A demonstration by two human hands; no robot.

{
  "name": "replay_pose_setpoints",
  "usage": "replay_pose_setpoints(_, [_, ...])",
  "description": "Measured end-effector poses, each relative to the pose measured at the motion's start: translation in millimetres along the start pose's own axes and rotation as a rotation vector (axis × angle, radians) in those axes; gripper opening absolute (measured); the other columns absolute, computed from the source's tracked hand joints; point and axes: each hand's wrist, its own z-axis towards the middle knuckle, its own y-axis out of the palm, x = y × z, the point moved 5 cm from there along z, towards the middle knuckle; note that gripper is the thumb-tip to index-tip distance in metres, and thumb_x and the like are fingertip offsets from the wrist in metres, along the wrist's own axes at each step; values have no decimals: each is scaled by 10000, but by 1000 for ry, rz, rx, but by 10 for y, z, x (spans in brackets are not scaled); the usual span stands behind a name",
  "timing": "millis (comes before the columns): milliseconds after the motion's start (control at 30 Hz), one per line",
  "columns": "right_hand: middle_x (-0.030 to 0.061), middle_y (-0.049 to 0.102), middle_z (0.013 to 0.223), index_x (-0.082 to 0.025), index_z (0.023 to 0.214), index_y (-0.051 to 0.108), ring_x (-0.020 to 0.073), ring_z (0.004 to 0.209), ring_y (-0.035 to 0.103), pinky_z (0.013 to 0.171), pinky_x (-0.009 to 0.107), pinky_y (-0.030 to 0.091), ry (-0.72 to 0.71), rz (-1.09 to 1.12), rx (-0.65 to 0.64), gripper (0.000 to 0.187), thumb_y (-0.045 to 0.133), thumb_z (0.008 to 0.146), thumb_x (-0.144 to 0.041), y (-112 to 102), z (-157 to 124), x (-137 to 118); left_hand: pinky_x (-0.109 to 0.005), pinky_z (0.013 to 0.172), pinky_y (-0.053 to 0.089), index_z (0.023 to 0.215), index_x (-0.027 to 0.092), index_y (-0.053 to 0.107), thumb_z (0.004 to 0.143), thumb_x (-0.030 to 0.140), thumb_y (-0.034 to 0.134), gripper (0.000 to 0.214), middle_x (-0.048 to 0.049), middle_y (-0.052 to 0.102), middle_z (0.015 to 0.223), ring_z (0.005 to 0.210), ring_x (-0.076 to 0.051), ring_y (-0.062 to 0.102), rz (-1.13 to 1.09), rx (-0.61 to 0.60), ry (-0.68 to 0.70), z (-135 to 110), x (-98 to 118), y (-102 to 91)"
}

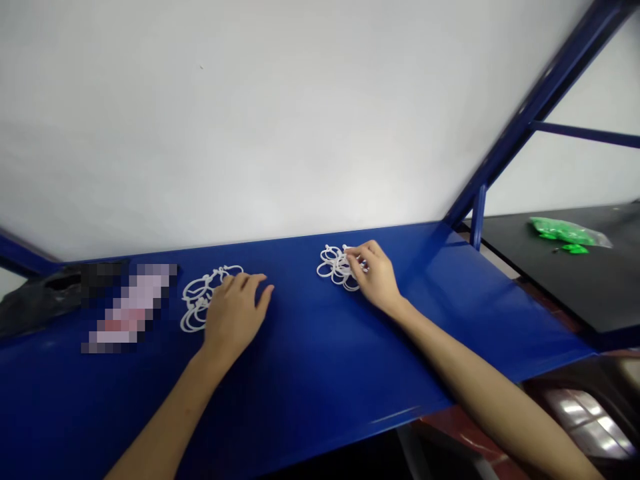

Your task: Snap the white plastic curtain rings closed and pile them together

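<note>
ok so counting first: two piles of thin white loops on one blue tabletop (310, 360). the left pile (197, 303) is more strung out, with part of it tucked behind a hand, and the right pile (336, 265) is a tighter tangle farther over, well apart from the first. can't give you a number for the loops themselves, they overlap too much and the fingers cover some. they've got little knobby bits on them, at least a few in each pile.

then there's one blurred-out pinkish item (134, 303) to the left of the loops, and one crumpled black bag (45, 300) just beside it at the far left. over on the right, a separate black table (555, 283) has one clear bag of green stuff (565, 231) with a small green clump (575, 249) just in front of it.

hands: two, both bare. the left hand (234, 313) is palm down, fingers loosely stretched and thumb well out to the side, so pretty open. it covers the right side of the left pile, no grip on anything that i can see, and i can't tell if the palm touches the loops. the right hand (375, 277) is half curled, thumb and fingertips together at the right pile's edge. looks like contact, but whether it's actually pinching a loop, can't tell.
</note>
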Motion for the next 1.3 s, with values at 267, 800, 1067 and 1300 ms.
replay_pose_setpoints(267, [33,718,832,-194,1055,671,194,753,662,692,310,502,413,-255,-60,213,592,858,-216,-61,120,813,-477,878,444,1092,173,685,956,334,419,339,-140,723,1045,1052,-348,600,104,-185,-17,-6,-232,122])
replay_pose_setpoints(800, [126,607,1133,-189,1289,556,251,1030,602,913,423,525,-49,-75,-31,328,540,981,-300,-51,-9,-49,-318,780,489,870,215,589,978,222,535,120,4,686,825,779,-161,587,-482,93,355,-160,357,-44])
replay_pose_setpoints(1067, [30,655,943,-206,1260,524,153,802,663,752,314,567,23,399,-420,294,579,980,-276,320,-439,-606,-315,757,470,872,215,546,912,83,615,154,29,704,820,746,-146,581,-483,257,574,-338,685,-141])
replay_pose_setpoints(1300, [16,649,901,-230,1272,527,144,797,661,753,300,567,-70,385,-387,265,511,1008,-219,298,-427,-571,-285,735,520,934,199,559,926,216,635,78,-16,640,855,792,-154,621,-529,315,357,-289,636,-167])
